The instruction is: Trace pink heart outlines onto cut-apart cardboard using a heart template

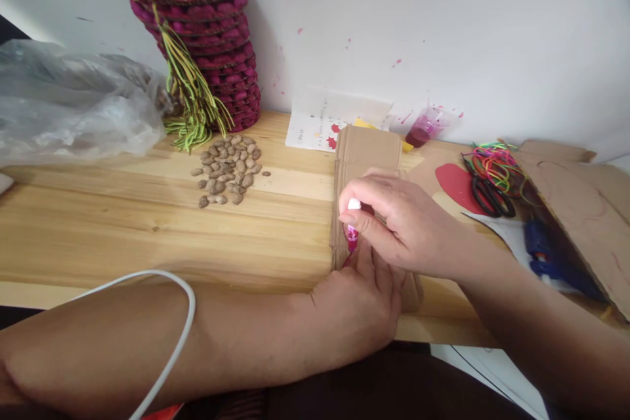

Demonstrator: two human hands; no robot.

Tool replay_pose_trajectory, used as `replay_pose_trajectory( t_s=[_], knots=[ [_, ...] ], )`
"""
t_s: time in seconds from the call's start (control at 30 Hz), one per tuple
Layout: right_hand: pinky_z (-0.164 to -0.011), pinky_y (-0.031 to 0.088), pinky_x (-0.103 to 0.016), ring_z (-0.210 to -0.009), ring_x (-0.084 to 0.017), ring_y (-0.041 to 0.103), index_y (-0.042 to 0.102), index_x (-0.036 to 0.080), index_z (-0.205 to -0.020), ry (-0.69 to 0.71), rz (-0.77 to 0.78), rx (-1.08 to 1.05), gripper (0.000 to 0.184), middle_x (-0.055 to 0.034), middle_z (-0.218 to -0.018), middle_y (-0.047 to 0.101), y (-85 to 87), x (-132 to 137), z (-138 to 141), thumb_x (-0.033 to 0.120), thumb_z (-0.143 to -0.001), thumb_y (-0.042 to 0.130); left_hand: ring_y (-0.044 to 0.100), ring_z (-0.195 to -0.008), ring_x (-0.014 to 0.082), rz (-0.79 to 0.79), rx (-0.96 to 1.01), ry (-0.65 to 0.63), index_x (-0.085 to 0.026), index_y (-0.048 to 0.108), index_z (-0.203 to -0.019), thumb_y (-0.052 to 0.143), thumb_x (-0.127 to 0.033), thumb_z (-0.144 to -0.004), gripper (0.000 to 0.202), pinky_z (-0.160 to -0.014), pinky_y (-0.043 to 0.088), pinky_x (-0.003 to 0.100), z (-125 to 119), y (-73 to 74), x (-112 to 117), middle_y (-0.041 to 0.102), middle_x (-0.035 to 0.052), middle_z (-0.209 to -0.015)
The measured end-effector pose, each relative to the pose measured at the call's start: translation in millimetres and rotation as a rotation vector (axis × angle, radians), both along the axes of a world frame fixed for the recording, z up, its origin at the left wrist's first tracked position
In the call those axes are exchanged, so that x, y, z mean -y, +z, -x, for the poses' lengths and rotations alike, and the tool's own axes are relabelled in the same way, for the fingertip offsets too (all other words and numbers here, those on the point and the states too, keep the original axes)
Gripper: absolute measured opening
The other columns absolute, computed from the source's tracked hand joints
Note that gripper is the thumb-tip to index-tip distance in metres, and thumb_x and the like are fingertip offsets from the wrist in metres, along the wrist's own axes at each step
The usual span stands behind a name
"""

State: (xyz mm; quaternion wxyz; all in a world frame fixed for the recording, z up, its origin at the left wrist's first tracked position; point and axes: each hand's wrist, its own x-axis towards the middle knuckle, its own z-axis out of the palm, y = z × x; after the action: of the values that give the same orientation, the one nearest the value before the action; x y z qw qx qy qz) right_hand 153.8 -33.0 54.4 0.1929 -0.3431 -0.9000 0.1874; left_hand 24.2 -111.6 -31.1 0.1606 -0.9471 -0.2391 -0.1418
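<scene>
My right hand [394,226] is closed around a marker [353,228] with a pink-and-white body and a white end, held nearly upright. Its lower tip points down at a piece of brown cardboard [367,144] on the table. My left hand [361,298] rests on the lower part of this cardboard, fingers stretched forward and pressing on it. The right hand overlaps the left fingertips, so they are partly hidden. A small magenta patch shows beside the left fingers; I cannot make out what it is.
Nutlike brown pieces [229,167] lie left of centre, near a purple layered decoration [207,46] and a plastic bag [73,105]. Rightward are a cup [426,131], red paper [457,187], black scissors [492,197], colourful cords [495,164], a blue glue gun [539,249] and more cardboard [581,203].
</scene>
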Motion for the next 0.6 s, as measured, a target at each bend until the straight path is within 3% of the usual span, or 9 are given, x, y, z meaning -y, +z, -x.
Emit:
replay_pose_trajectory(
  t_s=[0.17, 0.43, 0.6],
  knots=[
    [-0.073, 0.036, -0.031, -0.070, -0.015, 0.048, 0.047, 0.021, -0.080, 0.012, 0.021, -0.001, 0.018, 0.0009, -0.073, 0.058, -4.6, 0.8, -1.2, 0.019, -0.098, 0.048, 0.071, -0.084, 0.0283, -0.008, 0.006, 0.023, 0.000, 0.062, -0.125, 0.044, -0.018, -0.097, 0.038, -0.068, 0.055, 0.041, 0.7, 0.3, -0.4, 0.070, 0.0241, -0.114],
    [-0.074, 0.036, -0.032, -0.073, -0.016, 0.048, 0.046, 0.021, -0.079, 0.025, 0.019, 0.023, 0.020, -0.0001, -0.075, 0.061, -7.9, -4.0, 1.6, 0.022, -0.099, 0.048, 0.072, -0.084, 0.0292, -0.029, 0.021, 0.021, 0.001, 0.058, -0.132, 0.045, -0.017, -0.096, 0.042, -0.060, 0.054, 0.037, 1.8, 1.0, -0.8, 0.071, 0.0238, -0.112],
    [-0.072, 0.035, -0.032, -0.074, -0.017, 0.048, 0.047, 0.021, -0.079, 0.021, 0.005, 0.027, 0.019, -0.0010, -0.075, 0.061, -9.7, -8.6, 4.0, 0.022, -0.099, 0.048, 0.073, -0.087, 0.0313, -0.051, -0.003, 0.003, 0.001, 0.058, -0.133, 0.045, -0.014, -0.095, 0.043, -0.065, 0.056, 0.040, 2.5, 3.4, -1.0, 0.072, 0.0219, -0.110]
  ],
)
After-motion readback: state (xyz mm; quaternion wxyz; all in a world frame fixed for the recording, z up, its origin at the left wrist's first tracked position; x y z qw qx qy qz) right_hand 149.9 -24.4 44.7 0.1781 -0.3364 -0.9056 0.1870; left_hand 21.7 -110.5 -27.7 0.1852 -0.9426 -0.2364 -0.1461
